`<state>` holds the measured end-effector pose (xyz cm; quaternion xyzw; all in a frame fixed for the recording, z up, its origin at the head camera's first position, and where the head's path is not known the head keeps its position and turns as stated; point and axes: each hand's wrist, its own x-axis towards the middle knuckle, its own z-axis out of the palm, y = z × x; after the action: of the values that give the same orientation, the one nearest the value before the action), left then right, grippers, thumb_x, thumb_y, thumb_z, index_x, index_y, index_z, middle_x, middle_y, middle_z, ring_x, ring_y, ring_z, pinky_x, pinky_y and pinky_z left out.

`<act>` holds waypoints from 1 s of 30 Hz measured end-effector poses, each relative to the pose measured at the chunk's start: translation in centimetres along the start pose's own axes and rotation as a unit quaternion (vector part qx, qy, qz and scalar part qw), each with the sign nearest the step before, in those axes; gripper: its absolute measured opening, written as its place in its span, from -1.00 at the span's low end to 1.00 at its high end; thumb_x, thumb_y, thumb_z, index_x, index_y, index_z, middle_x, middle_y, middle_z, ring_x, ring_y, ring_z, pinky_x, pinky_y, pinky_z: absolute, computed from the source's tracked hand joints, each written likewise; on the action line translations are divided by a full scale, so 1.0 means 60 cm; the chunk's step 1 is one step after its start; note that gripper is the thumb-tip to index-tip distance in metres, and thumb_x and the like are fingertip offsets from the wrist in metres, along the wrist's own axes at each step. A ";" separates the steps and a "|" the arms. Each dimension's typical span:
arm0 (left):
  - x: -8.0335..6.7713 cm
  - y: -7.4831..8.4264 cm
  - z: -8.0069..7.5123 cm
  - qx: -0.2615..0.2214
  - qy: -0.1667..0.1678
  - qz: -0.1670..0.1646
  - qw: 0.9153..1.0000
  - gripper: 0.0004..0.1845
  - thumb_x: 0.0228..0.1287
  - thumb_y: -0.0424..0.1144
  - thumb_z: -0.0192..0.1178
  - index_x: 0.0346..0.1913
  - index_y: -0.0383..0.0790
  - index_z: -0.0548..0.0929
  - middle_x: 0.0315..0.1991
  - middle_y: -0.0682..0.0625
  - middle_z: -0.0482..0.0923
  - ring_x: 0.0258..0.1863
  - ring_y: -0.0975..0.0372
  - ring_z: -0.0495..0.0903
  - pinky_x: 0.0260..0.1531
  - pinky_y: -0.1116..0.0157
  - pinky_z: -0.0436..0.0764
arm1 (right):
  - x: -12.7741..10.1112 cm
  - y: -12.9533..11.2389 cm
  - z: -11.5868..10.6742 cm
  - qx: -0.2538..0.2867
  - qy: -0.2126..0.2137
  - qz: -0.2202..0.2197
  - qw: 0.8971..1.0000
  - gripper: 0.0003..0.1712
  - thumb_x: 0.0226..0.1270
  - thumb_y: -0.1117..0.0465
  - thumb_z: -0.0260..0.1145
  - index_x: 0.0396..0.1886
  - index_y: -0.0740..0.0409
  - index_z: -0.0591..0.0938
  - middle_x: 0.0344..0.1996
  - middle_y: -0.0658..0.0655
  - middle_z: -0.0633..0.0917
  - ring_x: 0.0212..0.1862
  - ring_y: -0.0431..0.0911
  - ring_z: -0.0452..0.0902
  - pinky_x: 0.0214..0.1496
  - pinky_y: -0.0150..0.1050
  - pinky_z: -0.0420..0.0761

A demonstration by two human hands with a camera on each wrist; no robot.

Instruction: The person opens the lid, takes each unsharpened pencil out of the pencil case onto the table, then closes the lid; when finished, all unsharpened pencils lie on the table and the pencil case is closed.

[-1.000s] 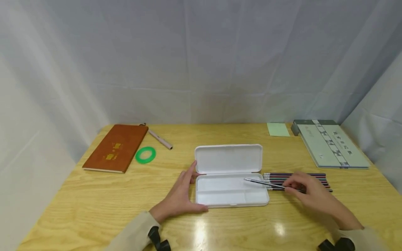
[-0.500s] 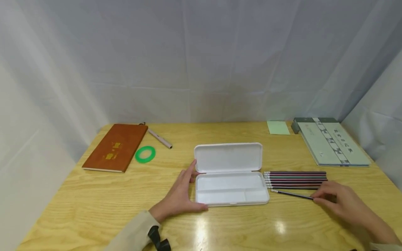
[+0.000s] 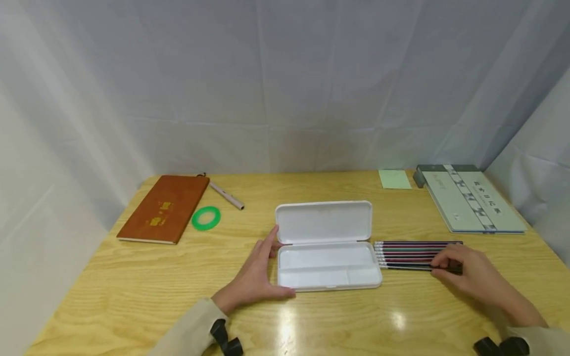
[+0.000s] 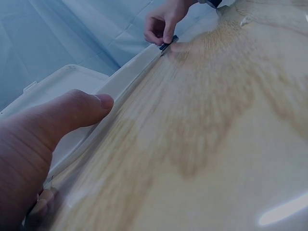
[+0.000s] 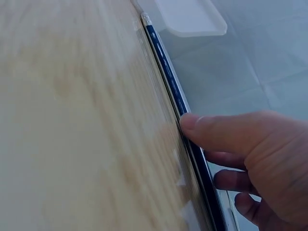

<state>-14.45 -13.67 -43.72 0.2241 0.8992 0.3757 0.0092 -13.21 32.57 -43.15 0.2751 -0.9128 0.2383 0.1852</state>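
An open white pencil case (image 3: 327, 267) lies in the middle of the wooden table, lid (image 3: 323, 221) folded back. My left hand (image 3: 266, 267) rests against its left end with fingers straight, thumb (image 4: 79, 111) along the front wall of the case (image 4: 72, 79). To the right of the case lies a row of several dark pencils (image 3: 409, 249). My right hand (image 3: 451, 267) pinches the nearest pencil (image 3: 403, 267) at its right end. In the right wrist view the thumb (image 5: 216, 132) presses on this blue pencil (image 5: 166, 67), which lies flat against the row.
A brown notebook (image 3: 164, 208), a green tape ring (image 3: 206, 218) and a beige pen (image 3: 227, 196) lie at the back left. A green sticky pad (image 3: 394, 179) and a grey-green book (image 3: 472, 199) sit at the back right. White curtains surround the table.
My right hand carried one pencil from over the case tray to the right, down to the table, then slid it against the near side of the row. The left hand stayed put.
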 end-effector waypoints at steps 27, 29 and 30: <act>-0.002 -0.007 0.004 -0.040 0.025 0.023 0.999 0.41 -0.47 -0.01 0.65 0.47 -0.13 -0.10 0.14 -0.08 0.47 -0.03 0.20 0.44 0.04 0.21 0.50 | 0.162 -0.093 0.074 0.416 -0.080 0.050 0.904 -0.57 0.61 0.23 -0.35 0.08 0.24 0.46 -0.61 0.07 0.45 -0.67 -0.11 0.30 -0.70 -0.18 0.31; -0.003 -0.007 0.003 -0.040 0.019 0.018 0.999 0.38 -0.44 0.01 0.64 0.47 -0.16 -0.05 0.15 -0.08 0.44 0.00 0.21 0.43 0.05 0.19 0.49 | 0.149 -0.094 0.070 0.405 -0.106 0.051 0.907 -0.58 0.61 0.25 -0.30 0.00 0.19 0.53 -0.61 0.03 0.46 -0.66 -0.12 0.33 -0.68 -0.22 0.37; -0.003 -0.007 0.001 -0.041 0.016 0.019 0.999 0.35 -0.42 0.03 0.63 0.46 -0.18 -0.01 0.15 -0.07 0.43 0.00 0.21 0.42 0.05 0.18 0.49 | 0.142 -0.096 0.070 0.386 -0.118 0.053 0.913 -0.62 0.60 0.26 -0.22 -0.03 0.19 0.56 -0.59 0.00 0.47 -0.64 -0.15 0.34 -0.66 -0.25 0.39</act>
<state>-14.47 -13.96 -44.09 0.2342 0.8789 0.4155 -0.0030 -17.34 22.57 -40.67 0.3021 -0.7781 0.5477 -0.0576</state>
